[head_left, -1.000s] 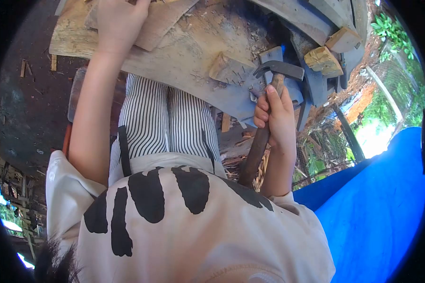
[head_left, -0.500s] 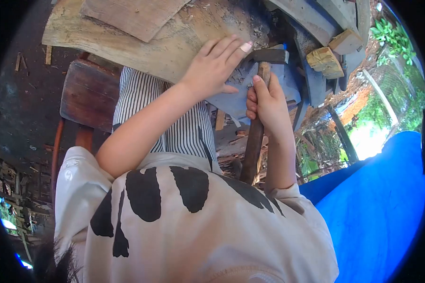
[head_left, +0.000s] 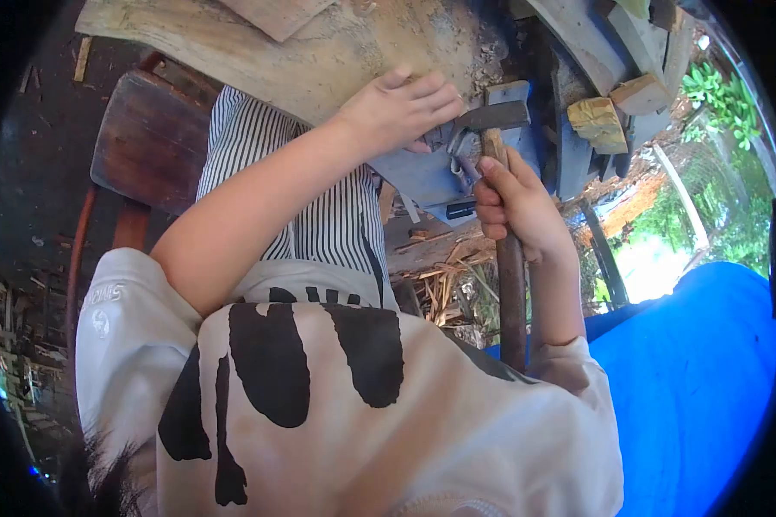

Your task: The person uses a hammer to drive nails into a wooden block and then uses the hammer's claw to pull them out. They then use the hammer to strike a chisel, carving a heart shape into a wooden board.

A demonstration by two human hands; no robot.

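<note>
My right hand (head_left: 522, 202) is wrapped around the wooden handle of a hammer (head_left: 510, 293), close below its dark metal head. The handle's lower end runs down toward my shirt. Over the right edge of a wide, worn wooden board (head_left: 259, 73), my left hand (head_left: 403, 110) is palm down with its fingers loosely extended and thumb apart below. Its fingertips are right by the left end of the hammer head. Beneath both hands is a grey-blue flat surface (head_left: 418, 183), with a small dark stick-like object (head_left: 460, 210) at its lower edge.
A thinner wood panel (head_left: 278, 15) lies on the board. Small wood blocks (head_left: 597, 125) and grey planks are stacked at upper right. A dark wooden chair (head_left: 147, 142) stands left, a blue sheet (head_left: 698, 370) hangs right, and wood scraps (head_left: 444, 289) litter the ground.
My right hand has moved down and to the right with the hammer. My left hand's fingers have drawn in and now point more to the right, nearer the hammer head.
</note>
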